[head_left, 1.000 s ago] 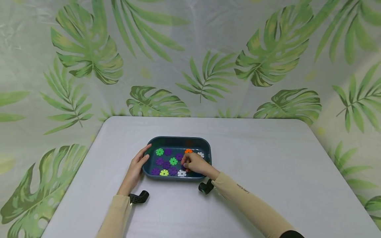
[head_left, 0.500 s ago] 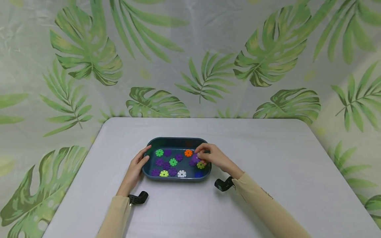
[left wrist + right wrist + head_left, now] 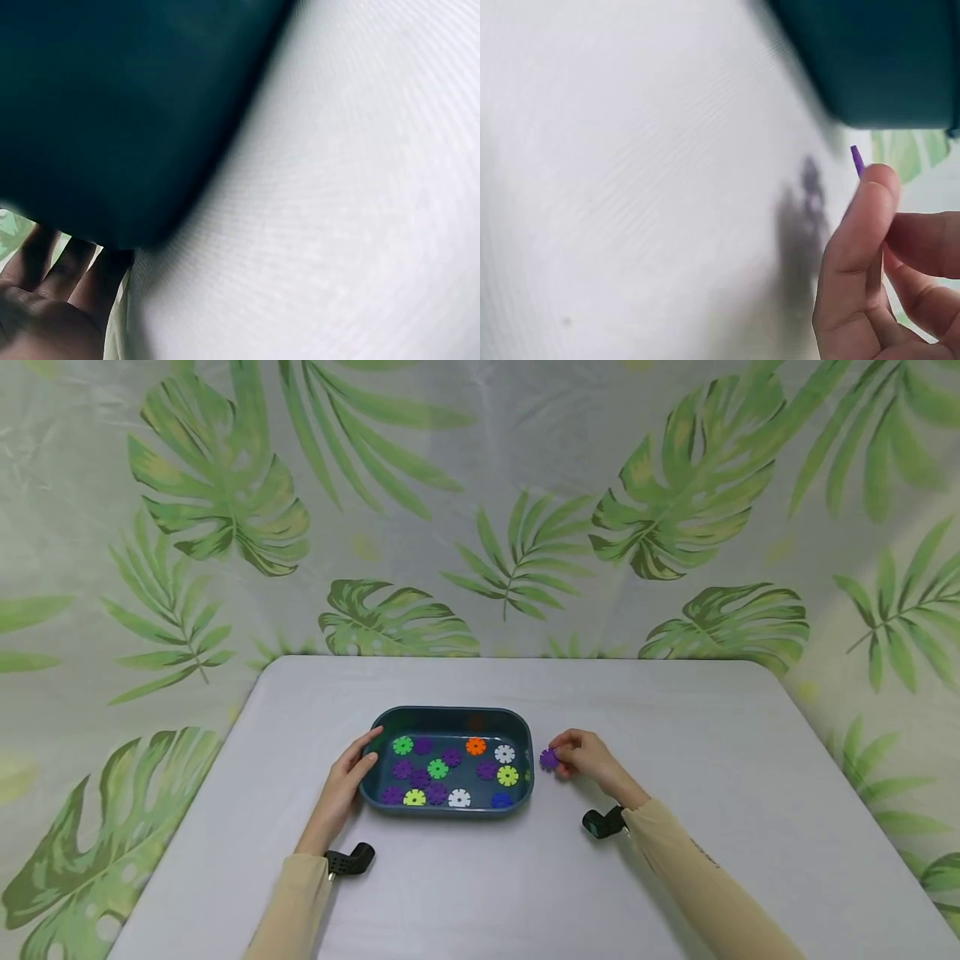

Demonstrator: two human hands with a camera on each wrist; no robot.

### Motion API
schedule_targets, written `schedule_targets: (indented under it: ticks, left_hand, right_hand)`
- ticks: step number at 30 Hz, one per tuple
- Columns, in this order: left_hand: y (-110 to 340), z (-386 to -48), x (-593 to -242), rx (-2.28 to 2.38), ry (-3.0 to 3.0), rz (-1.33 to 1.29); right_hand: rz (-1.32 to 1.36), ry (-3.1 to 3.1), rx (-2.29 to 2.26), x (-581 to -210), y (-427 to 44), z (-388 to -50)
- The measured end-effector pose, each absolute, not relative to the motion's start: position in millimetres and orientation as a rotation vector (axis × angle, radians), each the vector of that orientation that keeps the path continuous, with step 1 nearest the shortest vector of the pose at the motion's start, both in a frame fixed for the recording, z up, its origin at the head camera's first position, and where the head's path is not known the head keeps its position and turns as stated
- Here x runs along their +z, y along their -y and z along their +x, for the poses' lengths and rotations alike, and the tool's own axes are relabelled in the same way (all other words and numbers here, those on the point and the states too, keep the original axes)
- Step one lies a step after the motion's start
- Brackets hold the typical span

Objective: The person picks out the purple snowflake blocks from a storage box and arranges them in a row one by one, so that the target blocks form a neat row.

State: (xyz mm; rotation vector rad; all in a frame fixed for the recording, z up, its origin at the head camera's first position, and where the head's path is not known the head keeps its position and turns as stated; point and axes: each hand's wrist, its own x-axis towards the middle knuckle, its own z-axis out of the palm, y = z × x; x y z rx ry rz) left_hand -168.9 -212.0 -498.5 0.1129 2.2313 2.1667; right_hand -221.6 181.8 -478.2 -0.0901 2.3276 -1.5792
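Note:
My right hand (image 3: 588, 756) pinches a purple notched plastic disc (image 3: 549, 759) between thumb and fingers, just outside the tray's right end. From the right wrist, only a thin purple edge of that disc (image 3: 856, 160) shows past the fingertips. The dark teal tray (image 3: 450, 812) holds several such snowflake-shaped discs, among them an orange disc (image 3: 476, 746), a blue disc (image 3: 502, 800) and a white disc (image 3: 459, 798). My left hand (image 3: 337, 789) holds the tray's left end, thumb at the rim. In the left wrist view its fingers (image 3: 71, 266) lie against the tray's outer wall.
A white cloth-covered table (image 3: 675, 718) extends around the tray. Behind it hangs a leaf-patterned curtain (image 3: 525, 468). Black wrist cameras sit on the left wrist (image 3: 351, 859) and right wrist (image 3: 603, 822).
My right hand has come out of the tray and moved right over its edge, carrying a purple disc. My left hand stays at the tray's left end.

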Motion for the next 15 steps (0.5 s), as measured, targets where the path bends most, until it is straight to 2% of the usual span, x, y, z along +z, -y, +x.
schedule_targets:
  ticks: [7, 15]
  left_hand:
    - [205, -160, -477, 2.168, -2.199, 0.119]
    - [206, -160, -476, 2.168, -2.213, 0.111]
  right_hand:
    - [-0.086, -2.437, -1.492, -483, -181, -223]
    - [-0.241, -2.444, -1.644, -457, -162, -219]
